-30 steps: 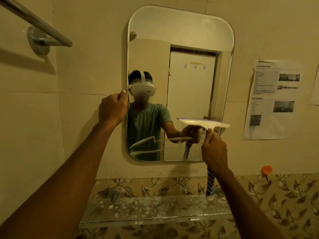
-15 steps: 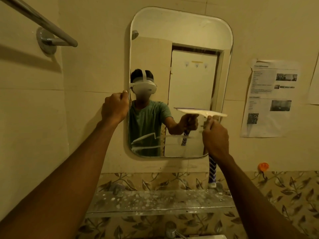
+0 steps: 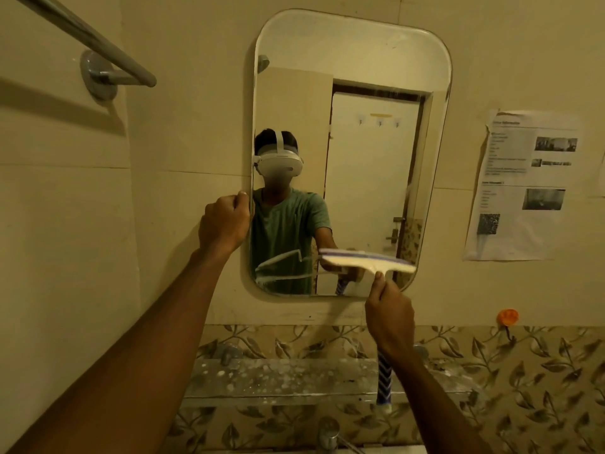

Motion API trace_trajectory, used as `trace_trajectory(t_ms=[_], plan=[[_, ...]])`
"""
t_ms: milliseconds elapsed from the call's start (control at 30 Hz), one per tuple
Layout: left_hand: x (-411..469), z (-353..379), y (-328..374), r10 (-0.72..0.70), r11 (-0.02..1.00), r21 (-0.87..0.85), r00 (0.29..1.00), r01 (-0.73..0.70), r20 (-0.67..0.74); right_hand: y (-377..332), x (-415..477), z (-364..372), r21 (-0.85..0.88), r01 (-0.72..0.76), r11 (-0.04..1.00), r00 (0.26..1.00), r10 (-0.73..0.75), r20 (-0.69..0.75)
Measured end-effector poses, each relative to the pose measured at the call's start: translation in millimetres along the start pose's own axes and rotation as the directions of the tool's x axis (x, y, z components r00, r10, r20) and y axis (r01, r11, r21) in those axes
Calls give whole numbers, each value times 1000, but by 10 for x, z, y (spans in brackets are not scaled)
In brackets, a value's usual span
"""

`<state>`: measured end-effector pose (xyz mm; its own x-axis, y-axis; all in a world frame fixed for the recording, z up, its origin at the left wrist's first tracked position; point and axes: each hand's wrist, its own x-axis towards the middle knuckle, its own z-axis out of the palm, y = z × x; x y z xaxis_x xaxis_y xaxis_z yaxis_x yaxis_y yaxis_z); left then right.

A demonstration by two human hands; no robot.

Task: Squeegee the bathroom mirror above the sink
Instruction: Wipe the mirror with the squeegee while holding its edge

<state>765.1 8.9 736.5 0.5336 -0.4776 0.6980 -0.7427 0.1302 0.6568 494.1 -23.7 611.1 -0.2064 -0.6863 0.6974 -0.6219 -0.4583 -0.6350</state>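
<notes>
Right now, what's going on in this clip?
A person is squeegeeing the wall mirror. The right hand has its grip on the squeegee just under the head, with the blade lying across the mirror's lower right part. The left hand is curled at the mirror's left edge, apparently steadying it. Wet streaks show on the lower left of the glass, so that patch looks unfinished. A spattered shelf sits below.

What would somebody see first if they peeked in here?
The big mirror on the middle wall stands out, with a person's reflection in it. The right hand holds a squeegee against its lower right part, while the left hand grips its left edge.
</notes>
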Motion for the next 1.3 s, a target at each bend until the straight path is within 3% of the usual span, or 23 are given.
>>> trace_trajectory(t_ms=[167, 367, 567, 733, 933, 1067, 1200, 1300], plan=[[-52, 20, -36, -13, 1000, 7, 1000, 13, -11, -362, 527, -182, 59, 68, 996, 994, -63, -85], [-107, 56, -100, -11, 1000, -15, 1000, 11, -8, -178, -11, 128, 96, -5, 995, 1000, 3, 13], [-177, 50, -140, -16, 999, -47, 1000, 16, 0, -95, -322, 232, 15, -98, 995, 991, 97, 90], [-178, 15, -136, -23, 1000, 12, 1000, 23, 14, -667, 220, 28, 177, 79, 981, 996, -83, 17], [-179, 7, -122, -50, 998, 32, 998, 49, 30, -1356, 795, -24, 158, 173, 972, 984, -177, 11], [-172, 11, -121, -56, 998, 25, 998, 55, 18, -1033, 344, 183, 169, 155, 973, 981, -172, 92], [-163, 1, -117, -48, 998, 37, 998, 47, 30, -634, -279, 409, 111, 46, 993, 982, -65, 176], [-58, -71, -90, -71, 994, 87, 990, 61, 119, -644, -305, 402, 74, 51, 996, 988, -61, 143]])
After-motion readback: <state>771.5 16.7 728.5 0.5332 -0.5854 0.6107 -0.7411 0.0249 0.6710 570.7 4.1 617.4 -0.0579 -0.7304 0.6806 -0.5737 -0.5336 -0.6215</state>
